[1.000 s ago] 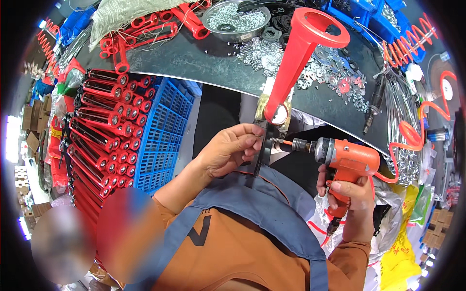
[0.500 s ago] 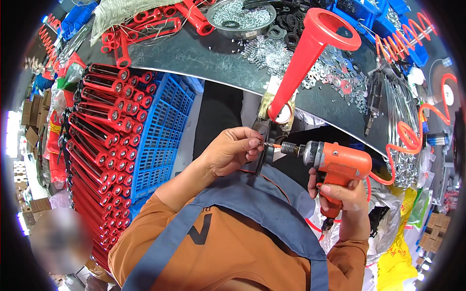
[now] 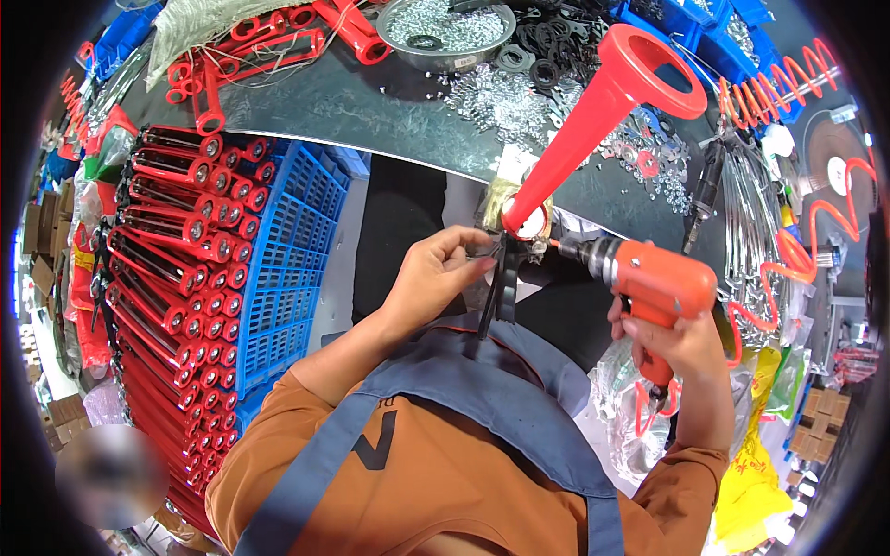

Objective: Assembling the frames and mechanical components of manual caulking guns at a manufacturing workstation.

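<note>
- Has swung orange drill (image 3: 666, 276) clear of left hand (image 3: 428, 280), toward red part (image 3: 579, 137)
- Grasps drill in right hand (image 3: 675, 341)
- Curls left fingers (image 3: 473, 272), cannot tell on what

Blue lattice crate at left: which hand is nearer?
Left. The left hand is to the right of the blue crate; the right hand, holding the orange drill, is farther right.

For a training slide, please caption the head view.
Right hand holds an orange drill; left hand near a red tapered part.

An orange power drill (image 3: 663, 278), coiled hose (image 3: 777, 90), blue bins (image 3: 691, 14) and heaped washers (image 3: 505, 104) mark an assembly workshop.
</note>
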`<state>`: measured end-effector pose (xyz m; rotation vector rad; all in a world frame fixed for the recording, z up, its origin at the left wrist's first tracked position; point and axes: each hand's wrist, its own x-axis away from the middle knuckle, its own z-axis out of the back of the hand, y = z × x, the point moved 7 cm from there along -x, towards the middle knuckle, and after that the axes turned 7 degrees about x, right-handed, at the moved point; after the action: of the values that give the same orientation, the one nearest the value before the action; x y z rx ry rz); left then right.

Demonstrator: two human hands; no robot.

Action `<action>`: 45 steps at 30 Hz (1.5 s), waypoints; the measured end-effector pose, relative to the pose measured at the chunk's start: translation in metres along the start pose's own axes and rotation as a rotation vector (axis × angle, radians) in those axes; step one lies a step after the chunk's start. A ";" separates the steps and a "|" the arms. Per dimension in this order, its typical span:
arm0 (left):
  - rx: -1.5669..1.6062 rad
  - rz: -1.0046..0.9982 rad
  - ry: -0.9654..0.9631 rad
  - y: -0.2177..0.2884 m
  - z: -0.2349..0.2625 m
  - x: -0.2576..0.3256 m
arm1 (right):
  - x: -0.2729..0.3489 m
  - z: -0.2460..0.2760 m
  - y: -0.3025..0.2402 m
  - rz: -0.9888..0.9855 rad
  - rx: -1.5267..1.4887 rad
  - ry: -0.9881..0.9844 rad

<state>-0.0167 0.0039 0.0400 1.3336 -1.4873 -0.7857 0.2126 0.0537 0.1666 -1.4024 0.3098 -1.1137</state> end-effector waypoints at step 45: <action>-0.655 -0.538 0.070 0.050 -0.012 -0.039 | -0.002 0.041 -0.093 0.057 0.409 0.017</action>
<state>-0.0259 0.0533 0.0807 1.2233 -0.6966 -1.4055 0.2028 0.0995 0.2565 -1.0166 0.1232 -1.0714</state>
